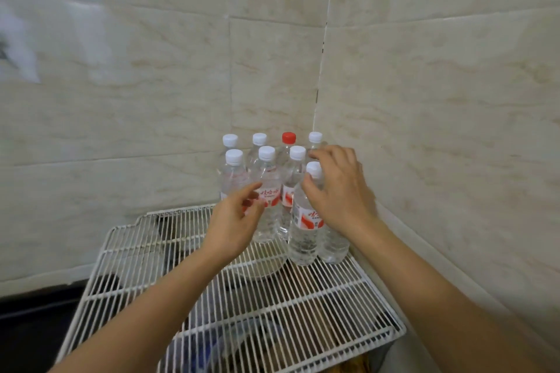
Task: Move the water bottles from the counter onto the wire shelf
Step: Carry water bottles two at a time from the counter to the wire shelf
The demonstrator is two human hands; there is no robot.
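Two rows of bottles (266,179) already stand at the centre-frame corner of the wire rack (272,312). The right hand (336,188) grips the front bottle (304,230), apparently setting it down. The left hand (235,221) hovers loosely open.

Seven white-capped bottles (304,239), maybe eight, one red-capped bottle (288,138), one wire rack (272,312)

The left hand (233,222) and right hand (341,191) are bare, like both forearms (157,306).

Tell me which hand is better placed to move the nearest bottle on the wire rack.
Right. The right hand curls round the neck of the nearest bottle; the left hand hangs loosely in front of another bottle, holding nothing.
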